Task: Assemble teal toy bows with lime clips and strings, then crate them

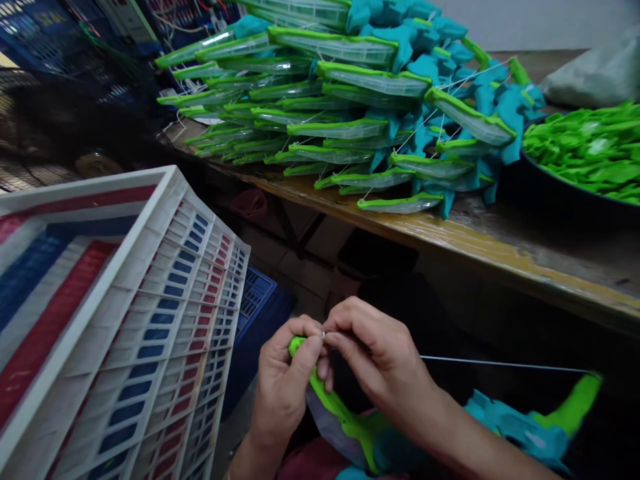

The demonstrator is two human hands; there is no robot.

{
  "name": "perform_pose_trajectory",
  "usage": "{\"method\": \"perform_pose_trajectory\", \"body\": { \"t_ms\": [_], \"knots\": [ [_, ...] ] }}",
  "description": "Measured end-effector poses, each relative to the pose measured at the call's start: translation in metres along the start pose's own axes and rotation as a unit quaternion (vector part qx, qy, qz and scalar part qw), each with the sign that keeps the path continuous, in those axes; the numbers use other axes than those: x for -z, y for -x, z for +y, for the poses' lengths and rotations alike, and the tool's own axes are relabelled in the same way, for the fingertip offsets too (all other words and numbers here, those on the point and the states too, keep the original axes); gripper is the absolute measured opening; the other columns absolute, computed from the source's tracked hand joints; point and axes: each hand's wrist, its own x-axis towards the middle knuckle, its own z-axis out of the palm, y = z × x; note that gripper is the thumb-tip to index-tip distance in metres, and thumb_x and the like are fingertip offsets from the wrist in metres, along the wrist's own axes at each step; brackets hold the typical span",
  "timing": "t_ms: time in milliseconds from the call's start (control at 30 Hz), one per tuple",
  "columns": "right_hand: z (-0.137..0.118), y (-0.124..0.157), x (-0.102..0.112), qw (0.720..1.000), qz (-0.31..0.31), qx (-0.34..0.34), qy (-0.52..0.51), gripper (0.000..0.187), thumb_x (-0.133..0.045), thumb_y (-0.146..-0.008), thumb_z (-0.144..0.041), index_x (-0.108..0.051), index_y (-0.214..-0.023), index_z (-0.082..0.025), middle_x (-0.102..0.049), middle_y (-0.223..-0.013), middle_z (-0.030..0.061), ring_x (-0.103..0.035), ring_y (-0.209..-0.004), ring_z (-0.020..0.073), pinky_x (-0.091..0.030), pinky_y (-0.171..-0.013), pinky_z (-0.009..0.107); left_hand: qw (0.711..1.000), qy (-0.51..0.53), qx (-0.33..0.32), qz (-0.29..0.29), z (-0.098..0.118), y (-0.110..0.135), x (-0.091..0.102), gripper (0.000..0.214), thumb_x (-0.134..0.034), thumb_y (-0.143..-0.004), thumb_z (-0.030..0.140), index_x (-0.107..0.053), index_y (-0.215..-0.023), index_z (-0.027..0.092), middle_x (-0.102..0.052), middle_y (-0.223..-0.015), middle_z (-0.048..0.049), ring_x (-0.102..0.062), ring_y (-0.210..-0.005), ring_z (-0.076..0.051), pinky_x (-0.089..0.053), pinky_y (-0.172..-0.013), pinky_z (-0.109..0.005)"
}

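We list: one bow-shaped piece [333, 400], left hand [284, 383] gripping its tip; cord [500, 363] in right hand's [384, 343] pinch (far end attached, near seemingly not); strung pieces [360, 128] beyond.

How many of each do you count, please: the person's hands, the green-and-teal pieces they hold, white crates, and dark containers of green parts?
Left hand and right hand: 2
Green-and-teal piece held: 1
White crate: 1
Dark container of green parts: 1
Total: 5
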Motion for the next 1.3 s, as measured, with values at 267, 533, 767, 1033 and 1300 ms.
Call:
{"method": "perform_pose_trajectory", "body": {
  "t_ms": [267, 533, 767, 1033, 1300],
  "knots": [
    [0.003, 0.01, -0.007, 0.986, 0.06, 0.094, 0.123, 0.015, -0.051, -0.099, -0.007, -0.057, -0.087, -0.015, -0.059, -0.082, 0.0045, -0.054, -0.076, 0.0137, -0.045, -0.066, 0.027, 0.994, 0.093, 0.052, 0.033, 0.001, 0.0, -0.012, 0.024, -0.074, -0.091, 0.03, -0.062, -0.075, 0.017, -0.05, -0.054, 0.0059, -0.046, -0.043, -0.005, -0.042, -0.042, -0.013],
    [-0.003, 0.014, -0.005, 0.991, 0.068, 0.063, 0.1, 0.017, -0.048, -0.1, -0.008, -0.054, -0.087, -0.017, -0.058, -0.082, 0.0028, -0.054, -0.073, 0.0122, -0.045, -0.064, 0.026, 0.995, 0.082, 0.047, 0.02, 0.003, 0.0, -0.011, 0.028, -0.069, -0.094, 0.031, -0.06, -0.073, 0.016, -0.048, -0.058, 0.0047, -0.045, -0.046, -0.006, -0.043, -0.044, -0.014],
    [-0.008, 0.017, -0.004, 0.994, 0.067, 0.06, 0.068, 0.014, -0.049, -0.1, -0.009, -0.057, -0.09, -0.016, -0.059, -0.084, 0.003, -0.056, -0.076, 0.0122, -0.047, -0.069, 0.025, 0.994, 0.1, 0.047, -0.001, 0.004, 0.0, -0.011, 0.03, -0.069, -0.094, 0.034, -0.058, -0.072, 0.017, -0.046, -0.06, 0.0047, -0.044, -0.047, -0.006, -0.041, -0.043, -0.015],
    [-0.01, 0.007, -0.004, 0.995, 0.026, 0.063, 0.079, 0.009, -0.057, -0.099, -0.012, -0.062, -0.093, -0.016, -0.061, -0.081, 0.0019, -0.057, -0.073, 0.012, -0.046, -0.064, 0.023, 0.995, 0.081, 0.046, 0.023, 0.001, 0.0, -0.007, 0.023, -0.074, -0.09, 0.035, -0.064, -0.079, 0.017, -0.049, -0.063, 0.004, -0.045, -0.051, -0.006, -0.039, -0.048, -0.014],
    [-0.023, 0.033, 0.032, 0.932, -0.004, 0.132, 0.336, 0.026, -0.049, -0.098, -0.014, -0.054, -0.074, -0.019, -0.06, -0.067, 0.0028, -0.057, -0.055, 0.0118, -0.041, -0.047, 0.024, 0.988, 0.103, 0.076, -0.088, 0.002, -0.01, -0.019, 0.042, -0.078, -0.084, 0.048, -0.055, -0.068, 0.017, -0.046, -0.066, 0.0023, -0.036, -0.049, -0.006, -0.028, -0.046, -0.02]
  ]
}}
